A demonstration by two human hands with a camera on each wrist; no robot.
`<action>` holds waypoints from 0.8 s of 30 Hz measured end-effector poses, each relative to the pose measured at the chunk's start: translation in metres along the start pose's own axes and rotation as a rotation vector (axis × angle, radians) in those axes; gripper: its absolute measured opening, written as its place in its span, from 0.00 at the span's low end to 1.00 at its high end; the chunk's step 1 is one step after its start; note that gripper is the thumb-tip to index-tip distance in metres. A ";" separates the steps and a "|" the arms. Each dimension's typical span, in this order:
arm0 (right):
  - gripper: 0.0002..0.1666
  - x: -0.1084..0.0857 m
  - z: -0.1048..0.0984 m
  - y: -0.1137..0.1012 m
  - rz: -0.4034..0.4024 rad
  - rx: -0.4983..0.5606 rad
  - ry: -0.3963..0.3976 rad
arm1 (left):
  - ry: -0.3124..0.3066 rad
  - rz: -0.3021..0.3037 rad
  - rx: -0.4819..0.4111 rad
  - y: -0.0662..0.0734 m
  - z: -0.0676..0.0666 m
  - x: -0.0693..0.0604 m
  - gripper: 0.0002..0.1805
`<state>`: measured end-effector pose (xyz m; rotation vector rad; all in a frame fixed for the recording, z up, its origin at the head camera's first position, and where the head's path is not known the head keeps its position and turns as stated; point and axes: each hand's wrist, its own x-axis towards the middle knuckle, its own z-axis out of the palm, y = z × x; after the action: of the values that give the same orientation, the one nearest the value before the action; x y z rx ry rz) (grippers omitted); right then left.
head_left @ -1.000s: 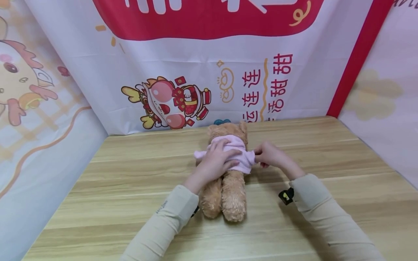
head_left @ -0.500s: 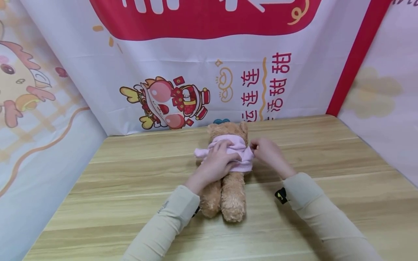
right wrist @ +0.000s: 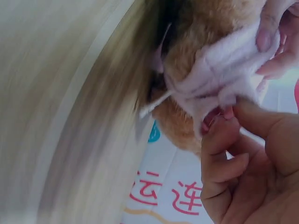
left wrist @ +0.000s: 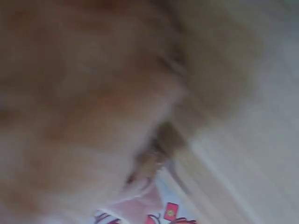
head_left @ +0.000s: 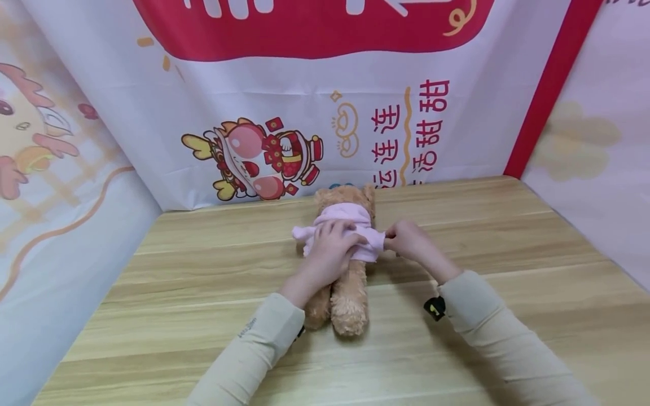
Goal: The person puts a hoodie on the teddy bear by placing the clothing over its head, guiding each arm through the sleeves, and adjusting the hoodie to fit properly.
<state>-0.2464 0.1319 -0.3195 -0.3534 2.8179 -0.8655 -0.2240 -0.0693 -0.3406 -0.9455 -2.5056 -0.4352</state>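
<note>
A brown plush bear point(head_left: 349, 304) in a pale pink top point(head_left: 345, 213) lies on the table, its head toward the back wall and its legs toward the person. Across the top's middle, the left hand point(head_left: 329, 251) grips the cloth and body with bent fingers. At the bear's right side the right hand point(head_left: 408, 242) pinches the end of a sleeve point(head_left: 374, 239). The right wrist view shows its thumb and forefinger on the sleeve opening point(right wrist: 212, 116). The left wrist view is blurred. The bear's face is not visible.
The wooden table point(head_left: 203, 316) meets a white and red printed cloth point(head_left: 284, 79) at its back edge. Patterned cloths hang at the left point(head_left: 45, 186) and right point(head_left: 599, 186). A white strip point(right wrist: 156, 103) sticks out beside the bear.
The right hand shifted up and inward with the sleeve, then back down, and the sleeve now sticks outward again. Bear and left hand appear slightly farther left in the head view.
</note>
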 end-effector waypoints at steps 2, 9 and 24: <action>0.15 0.000 0.002 0.000 0.030 0.026 0.015 | -0.051 -0.038 0.025 0.005 0.000 0.001 0.08; 0.08 0.003 0.007 -0.002 0.010 0.009 0.068 | -0.049 -0.142 0.108 0.017 0.004 0.004 0.13; 0.04 0.006 0.013 -0.012 -0.056 -0.180 0.393 | -0.054 -0.144 0.121 0.019 -0.005 0.005 0.09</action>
<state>-0.2474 0.1139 -0.3241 -0.3176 3.2769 -0.7648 -0.2126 -0.0549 -0.3315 -0.7432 -2.6262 -0.3015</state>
